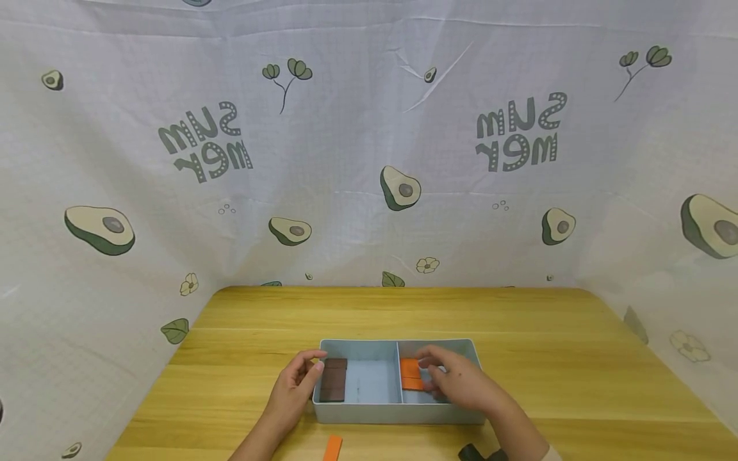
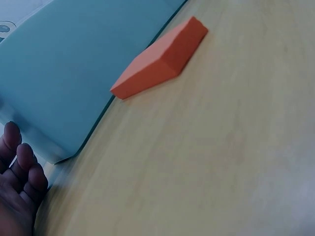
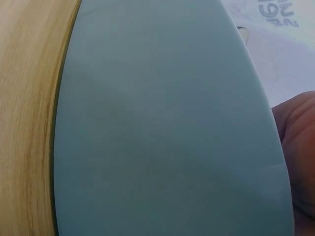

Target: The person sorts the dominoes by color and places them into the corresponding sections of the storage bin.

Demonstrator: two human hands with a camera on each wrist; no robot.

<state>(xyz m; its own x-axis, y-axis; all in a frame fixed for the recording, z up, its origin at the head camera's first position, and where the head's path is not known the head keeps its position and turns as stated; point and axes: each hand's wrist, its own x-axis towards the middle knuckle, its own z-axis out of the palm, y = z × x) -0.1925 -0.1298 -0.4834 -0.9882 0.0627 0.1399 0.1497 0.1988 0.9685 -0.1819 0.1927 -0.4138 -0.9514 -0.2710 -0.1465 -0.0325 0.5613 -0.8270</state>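
A light blue-grey box [image 1: 369,414] with a divider stands on the wooden table. My left hand [image 1: 293,387] is at its left end, thumb and index finger spread right at the rim; in the left wrist view its other fingers [image 2: 25,157] lie beside the box's corner. Brown blocks [image 1: 333,381] lie against the left wall inside. My right hand [image 1: 458,378] reaches into the right compartment, fingers loosely bent beside flat orange blocks [image 1: 411,368] that lie along the divider. Its fingertips are partly hidden, and no block shows in its grasp. In the right wrist view the box's wall hides most of that hand.
A single orange block [image 1: 332,448] lies on the table [image 1: 548,358] in front of the box. A dark object [image 1: 481,453] shows at the bottom edge by the right forearm. A white cloth [image 1: 346,128] printed with avocados hangs behind and at both sides.
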